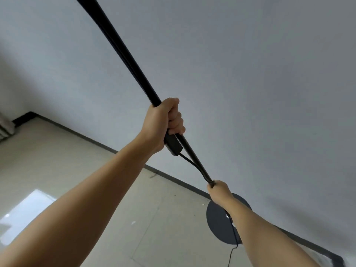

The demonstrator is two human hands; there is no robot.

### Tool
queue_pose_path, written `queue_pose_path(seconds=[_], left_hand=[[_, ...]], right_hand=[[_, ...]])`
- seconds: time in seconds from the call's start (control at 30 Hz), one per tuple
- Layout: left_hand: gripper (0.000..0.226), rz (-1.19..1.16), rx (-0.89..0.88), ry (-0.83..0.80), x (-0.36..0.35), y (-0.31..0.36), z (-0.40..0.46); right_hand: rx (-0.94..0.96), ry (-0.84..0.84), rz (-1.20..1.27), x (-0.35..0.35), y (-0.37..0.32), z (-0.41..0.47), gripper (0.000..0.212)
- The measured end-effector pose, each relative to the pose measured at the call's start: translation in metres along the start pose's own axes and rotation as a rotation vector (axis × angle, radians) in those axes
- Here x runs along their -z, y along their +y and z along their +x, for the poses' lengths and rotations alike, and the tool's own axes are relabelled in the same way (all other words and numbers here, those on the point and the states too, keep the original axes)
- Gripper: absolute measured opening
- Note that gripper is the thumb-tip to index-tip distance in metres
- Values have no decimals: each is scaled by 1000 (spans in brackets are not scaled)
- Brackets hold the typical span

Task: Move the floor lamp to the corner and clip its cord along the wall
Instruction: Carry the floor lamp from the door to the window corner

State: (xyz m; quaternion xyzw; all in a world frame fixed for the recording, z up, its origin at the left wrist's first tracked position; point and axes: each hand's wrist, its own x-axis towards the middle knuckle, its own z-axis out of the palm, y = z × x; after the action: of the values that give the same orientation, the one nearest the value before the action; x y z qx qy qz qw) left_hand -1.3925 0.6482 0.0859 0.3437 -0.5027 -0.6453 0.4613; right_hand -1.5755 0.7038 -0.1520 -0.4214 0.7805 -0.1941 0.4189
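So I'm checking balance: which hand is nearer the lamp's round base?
Right. The right hand grips the pole just above the base; the left hand holds higher up.

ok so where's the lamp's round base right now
In the head view the round base sits on the floor at lower right, close to the wall's baseboard, partly hidden behind the right hand and forearm.

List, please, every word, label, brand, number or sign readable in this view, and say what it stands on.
None: no text shows on the lamp pole, the inline switch, the round base, the wall or the floor.
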Motion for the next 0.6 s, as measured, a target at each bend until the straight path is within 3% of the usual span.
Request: queue_pose_path(seconds=[0.33, 0.6], left_hand=[[45, 26, -73, 336, 234, 83, 3], [48, 91, -91, 525, 404, 140, 56]], right_hand=[[159, -180, -114, -187, -205, 31, 30], [364, -246, -403, -322, -369, 98, 28]])
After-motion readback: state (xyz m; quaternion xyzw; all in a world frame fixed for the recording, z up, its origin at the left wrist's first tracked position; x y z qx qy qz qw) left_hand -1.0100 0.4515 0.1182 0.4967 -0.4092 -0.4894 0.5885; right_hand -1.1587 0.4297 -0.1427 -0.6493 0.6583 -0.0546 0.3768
